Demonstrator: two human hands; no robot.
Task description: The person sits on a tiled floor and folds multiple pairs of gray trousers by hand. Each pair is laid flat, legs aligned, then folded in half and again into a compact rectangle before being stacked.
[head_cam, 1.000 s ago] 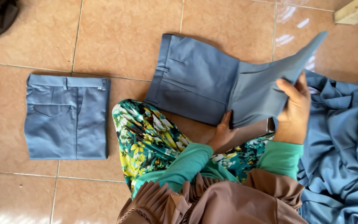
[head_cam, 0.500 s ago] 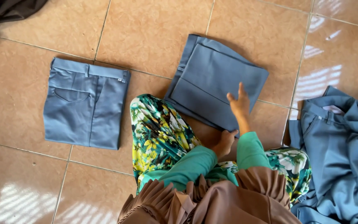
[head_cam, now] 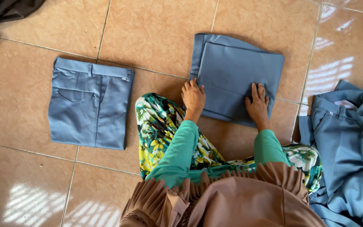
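A folded pair of grey-blue trousers [head_cam: 236, 71] lies flat on the tan tiled floor in front of me. My left hand [head_cam: 193, 97] rests palm down on its near left edge, fingers apart. My right hand [head_cam: 257, 104] presses flat on its near right part, fingers spread. Neither hand grips anything. Both arms wear green sleeves.
Another folded pair of grey-blue trousers [head_cam: 90, 103] lies to the left. A loose heap of the same grey-blue garments [head_cam: 349, 143] sits at the right. A dark cloth [head_cam: 1, 14] shows at the top left corner. My flowered skirt [head_cam: 169, 130] covers my knees.
My right hand laid the raised trouser leg down onto the pair, completing the fold. Both hands now rest flat on the folded pair. The view shifted right.
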